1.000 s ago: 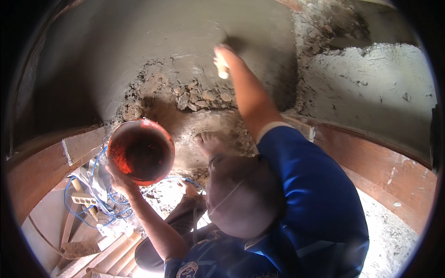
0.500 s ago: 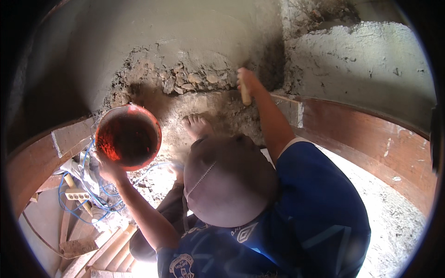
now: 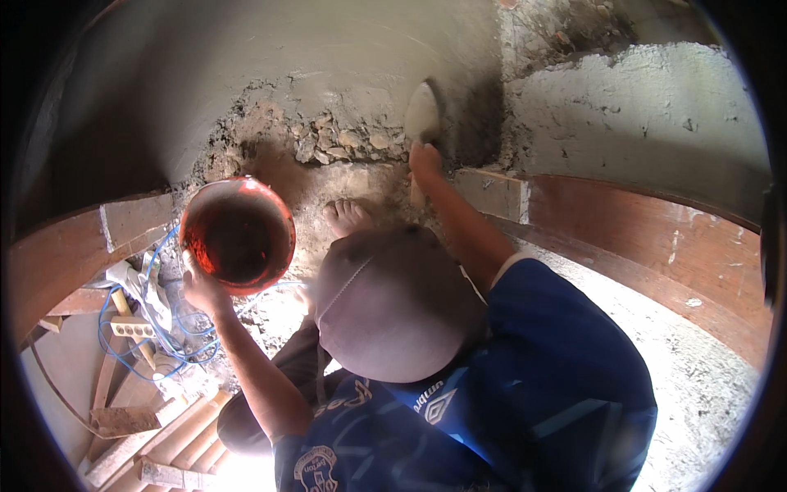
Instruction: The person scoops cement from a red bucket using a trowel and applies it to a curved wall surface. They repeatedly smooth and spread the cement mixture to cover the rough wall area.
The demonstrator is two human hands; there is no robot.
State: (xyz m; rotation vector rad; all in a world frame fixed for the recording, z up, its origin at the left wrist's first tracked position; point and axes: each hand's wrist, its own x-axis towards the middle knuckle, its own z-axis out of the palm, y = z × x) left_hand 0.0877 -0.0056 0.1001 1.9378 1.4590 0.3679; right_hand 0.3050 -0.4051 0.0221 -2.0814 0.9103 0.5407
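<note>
My left hand (image 3: 202, 287) grips the lower left side of a round red-orange bucket (image 3: 287, 215). Its mouth faces up, and its inside is dark, so how much it holds is hard to tell. My right hand (image 3: 425, 164) is closed around the wooden handle of a trowel (image 3: 424, 112). The trowel's pointed blade lies at the grey plastered wall (image 3: 344, 49), just right of a patch of exposed rough stones (image 3: 344, 141). Whether the blade presses on the plaster cannot be made out.
A bare foot (image 3: 347, 218) rests on the dusty ledge below the stones. Brown wooden boards (image 3: 607, 217) run along the right. At lower left lie a power strip (image 3: 133, 328), blue cable (image 3: 123, 366) and wooden pieces (image 3: 176, 443). A cap (image 3: 398, 307) hides the middle.
My right hand has come down and slightly left, and the trowel blade now shows clearly. The bucket has shifted a little to the right, still in my left hand.
</note>
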